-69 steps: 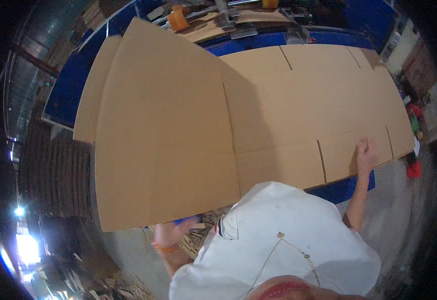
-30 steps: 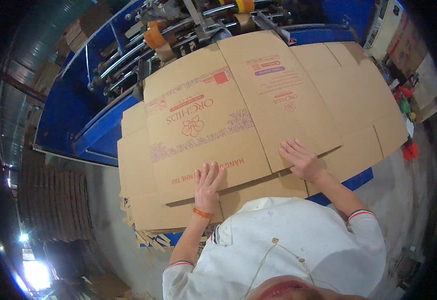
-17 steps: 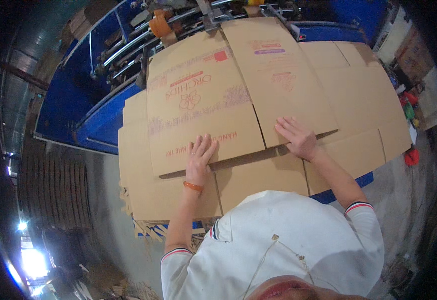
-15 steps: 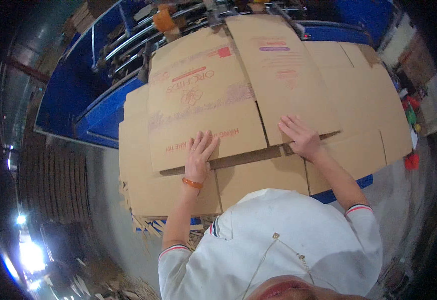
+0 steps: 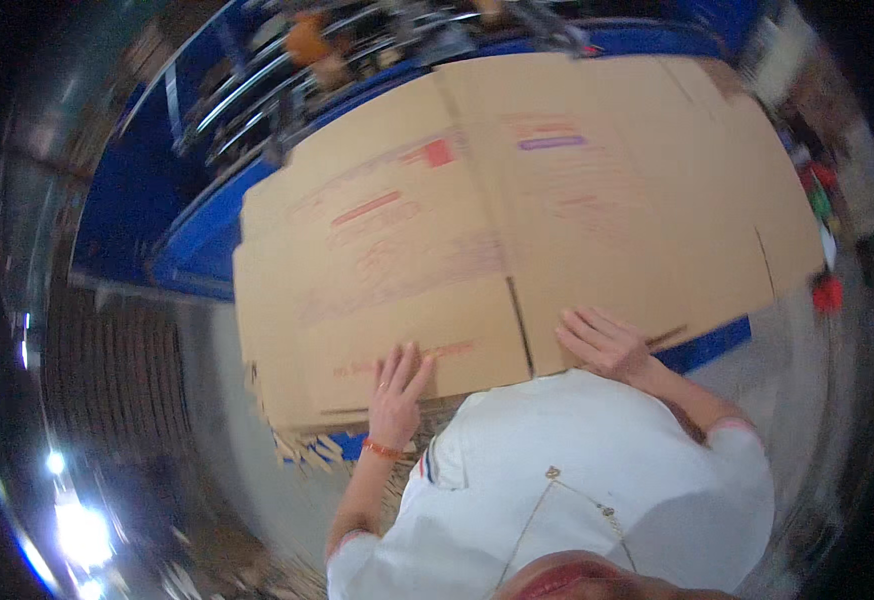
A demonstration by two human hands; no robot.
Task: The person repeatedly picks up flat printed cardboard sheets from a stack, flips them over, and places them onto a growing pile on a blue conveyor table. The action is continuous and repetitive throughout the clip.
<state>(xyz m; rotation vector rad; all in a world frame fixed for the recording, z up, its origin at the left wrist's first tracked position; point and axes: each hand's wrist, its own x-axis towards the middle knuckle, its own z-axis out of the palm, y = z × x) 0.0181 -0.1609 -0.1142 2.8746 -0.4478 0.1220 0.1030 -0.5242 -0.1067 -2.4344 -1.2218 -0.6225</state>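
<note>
Lies beneath flat-laid, unclenched left hand and right hand; extends forward from both as printed cardboard sheet, with dark slot between them.

Before you, the cardboard lay under your hands, with the machine behind it and a stack off to the left.
</note>
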